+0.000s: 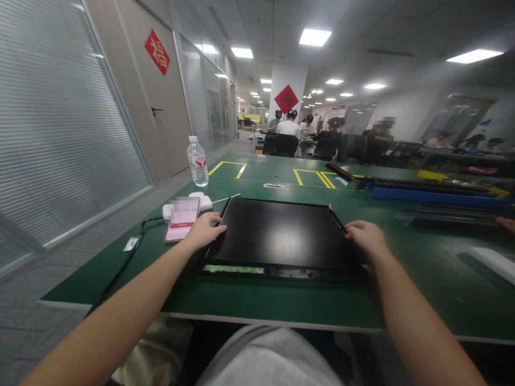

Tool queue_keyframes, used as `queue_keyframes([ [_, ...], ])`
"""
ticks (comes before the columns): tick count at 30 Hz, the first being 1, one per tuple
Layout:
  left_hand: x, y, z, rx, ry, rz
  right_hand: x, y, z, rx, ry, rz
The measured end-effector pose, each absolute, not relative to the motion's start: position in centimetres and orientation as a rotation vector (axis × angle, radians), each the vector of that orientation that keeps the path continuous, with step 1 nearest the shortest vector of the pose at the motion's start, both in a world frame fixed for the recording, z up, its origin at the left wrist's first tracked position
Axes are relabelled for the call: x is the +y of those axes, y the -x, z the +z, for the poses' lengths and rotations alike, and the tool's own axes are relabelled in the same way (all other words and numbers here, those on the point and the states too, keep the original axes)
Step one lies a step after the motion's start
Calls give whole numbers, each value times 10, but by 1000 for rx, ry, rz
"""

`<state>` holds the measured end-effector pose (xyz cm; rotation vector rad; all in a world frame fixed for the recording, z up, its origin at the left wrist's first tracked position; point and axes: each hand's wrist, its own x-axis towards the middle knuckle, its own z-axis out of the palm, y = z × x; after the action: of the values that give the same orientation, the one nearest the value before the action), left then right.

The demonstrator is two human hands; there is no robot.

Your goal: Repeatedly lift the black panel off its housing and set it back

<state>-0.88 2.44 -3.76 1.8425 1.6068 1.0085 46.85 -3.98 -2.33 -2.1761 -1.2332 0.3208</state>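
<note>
Green table (261,300) — your left hand (206,229) and right hand (368,238) hold the screen (273,230) at opposite side edges. Probably stiff, fragile — grip edges, not face.

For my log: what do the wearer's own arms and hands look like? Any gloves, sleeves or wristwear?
The left hand and right hand are ungloved, with no rings or wristwear showing. Both forearms are uncovered as far as the frame reaches, without visible markings; any sleeves are out of view.
</note>
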Motion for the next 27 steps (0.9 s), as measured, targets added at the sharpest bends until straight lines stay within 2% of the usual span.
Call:
queue_keyframes([
  [13, 25, 10, -34, 1674, -2101, 896, -36, -478, -31, -1214, 2122, 380],
  [27, 25, 10, -37, 1673, -2117, 901, -36, -480, -31, -1209, 2135, 394],
])
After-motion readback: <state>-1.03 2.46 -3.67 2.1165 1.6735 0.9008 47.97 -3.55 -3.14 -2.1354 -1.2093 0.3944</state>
